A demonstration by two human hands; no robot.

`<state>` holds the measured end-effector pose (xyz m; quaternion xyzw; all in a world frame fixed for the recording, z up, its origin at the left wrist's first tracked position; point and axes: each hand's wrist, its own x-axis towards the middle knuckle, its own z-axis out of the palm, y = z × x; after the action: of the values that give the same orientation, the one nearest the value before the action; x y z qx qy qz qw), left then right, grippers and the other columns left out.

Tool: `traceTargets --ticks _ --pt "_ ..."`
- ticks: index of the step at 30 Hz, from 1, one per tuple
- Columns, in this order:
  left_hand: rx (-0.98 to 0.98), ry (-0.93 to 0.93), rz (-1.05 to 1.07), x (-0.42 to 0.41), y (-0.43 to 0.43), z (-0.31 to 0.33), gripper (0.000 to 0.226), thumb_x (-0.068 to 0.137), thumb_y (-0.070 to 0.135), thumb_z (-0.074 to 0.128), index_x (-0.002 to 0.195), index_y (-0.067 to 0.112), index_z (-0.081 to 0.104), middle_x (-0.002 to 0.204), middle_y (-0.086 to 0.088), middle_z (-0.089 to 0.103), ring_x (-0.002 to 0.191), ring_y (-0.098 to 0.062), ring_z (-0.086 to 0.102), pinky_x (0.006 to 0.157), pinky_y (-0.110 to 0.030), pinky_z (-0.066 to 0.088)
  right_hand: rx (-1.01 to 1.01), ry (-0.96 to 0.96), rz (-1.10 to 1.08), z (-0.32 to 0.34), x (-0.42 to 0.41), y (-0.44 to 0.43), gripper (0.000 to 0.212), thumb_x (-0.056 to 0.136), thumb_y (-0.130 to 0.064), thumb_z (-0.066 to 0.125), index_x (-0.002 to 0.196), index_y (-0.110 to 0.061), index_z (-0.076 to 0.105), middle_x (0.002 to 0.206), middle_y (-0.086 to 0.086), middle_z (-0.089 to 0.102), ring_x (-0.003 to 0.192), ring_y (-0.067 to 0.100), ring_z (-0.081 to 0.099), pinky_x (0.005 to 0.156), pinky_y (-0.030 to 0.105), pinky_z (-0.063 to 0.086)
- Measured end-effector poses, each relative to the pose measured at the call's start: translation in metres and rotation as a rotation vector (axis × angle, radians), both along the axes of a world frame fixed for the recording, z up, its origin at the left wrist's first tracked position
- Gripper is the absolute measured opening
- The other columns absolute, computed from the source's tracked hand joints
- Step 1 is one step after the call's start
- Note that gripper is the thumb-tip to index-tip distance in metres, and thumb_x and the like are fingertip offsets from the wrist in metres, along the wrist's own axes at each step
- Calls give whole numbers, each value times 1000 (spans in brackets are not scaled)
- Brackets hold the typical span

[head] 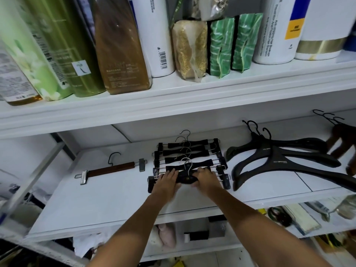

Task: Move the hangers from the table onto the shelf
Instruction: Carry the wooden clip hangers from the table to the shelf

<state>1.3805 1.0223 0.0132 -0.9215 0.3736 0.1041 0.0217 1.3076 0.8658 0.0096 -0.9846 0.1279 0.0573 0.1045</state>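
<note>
Wooden hanger [113, 168] at nine o'clock, coat hangers [279, 158] at three — my left hand [166, 181] and right hand [206, 179] grip the nearest clip hanger [185, 179].

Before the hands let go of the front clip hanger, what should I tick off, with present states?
1. Both on front hanger, left hand and right hand: ok.
2. That hanger over the shelf: ok.
3. In line with the clip hanger row: ok.
4. Clear of wooden hanger: ok.
5. Clear of coat hangers: cannot tell, its right clip lies close.
6. Table emptied of hangers: cannot tell, table not in view.
</note>
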Motion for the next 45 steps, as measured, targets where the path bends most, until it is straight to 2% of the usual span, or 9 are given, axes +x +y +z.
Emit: traceTargets --ticks 8,12,18,23,26,29,33,39,45 --pt "94 -104 -72 -2 -12 -6 51 104 21 34 151 16 15 160 -8 5 148 -26 10 117 -41 20 -25 -140 12 -16 -11 -9 43 95 -30 52 137 -21 50 143 5 36 130 26 33 110 36 28" --pt "62 -115 -83 -8 -5 -18 53 105 31 21 152 14 6 160 -11 0 149 -24 0 120 -42 6 -32 -105 17 -19 -14 -10 42 97 -31 49 137 -20 49 153 5 24 139 28 21 116 38 21" --pt "-53 -7 -45 -11 -4 -24 57 104 29 23 151 11 -4 160 -9 -11 148 -22 -11 120 -34 -4 117 -106 -111 -21 -13 -4 73 96 -31 52 153 -14 10 161 4 9 148 21 6 121 35 7" --pt "-18 52 -42 -5 -8 -17 56 104 29 21 152 10 -3 160 -8 -10 148 -21 -10 120 -35 -1 21 31 -108 -15 -2 1 68 100 -30 44 154 -13 5 162 5 -2 149 24 -3 120 38 4" --pt "26 64 -49 -2 -11 -6 56 104 33 20 152 11 1 160 -8 -4 149 -22 -4 121 -38 4 -20 128 -97 -6 4 1 80 95 -37 54 154 -13 5 161 5 -3 149 25 -4 120 43 2" --pt "58 25 -75 2 -13 13 55 104 33 24 152 12 7 160 -9 12 148 -25 12 120 -41 12 -33 150 -91 16 3 -1 96 84 -44 66 154 -16 7 161 3 2 148 26 4 120 46 3" --pt "12 -85 -138 5 -22 55 50 102 29 32 148 13 22 149 -9 36 136 -27 34 113 -41 27 -1 -8 -159 52 -8 -6 84 85 -50 62 151 -19 20 155 5 24 141 29 24 117 45 18" --pt "-23 -140 -317 -23 -75 110 51 100 31 35 147 14 27 150 -9 35 137 -27 35 112 -40 27 -51 -185 -343 95 -56 -27 65 93 -47 50 148 -18 28 149 8 37 136 29 34 111 39 24" --pt "-92 -143 -517 -101 -154 152 52 100 34 37 146 12 28 152 -10 32 137 -27 34 112 -36 27 -143 -239 -590 136 -156 -82 61 93 -47 49 145 -19 34 145 7 42 134 29 37 111 42 26"
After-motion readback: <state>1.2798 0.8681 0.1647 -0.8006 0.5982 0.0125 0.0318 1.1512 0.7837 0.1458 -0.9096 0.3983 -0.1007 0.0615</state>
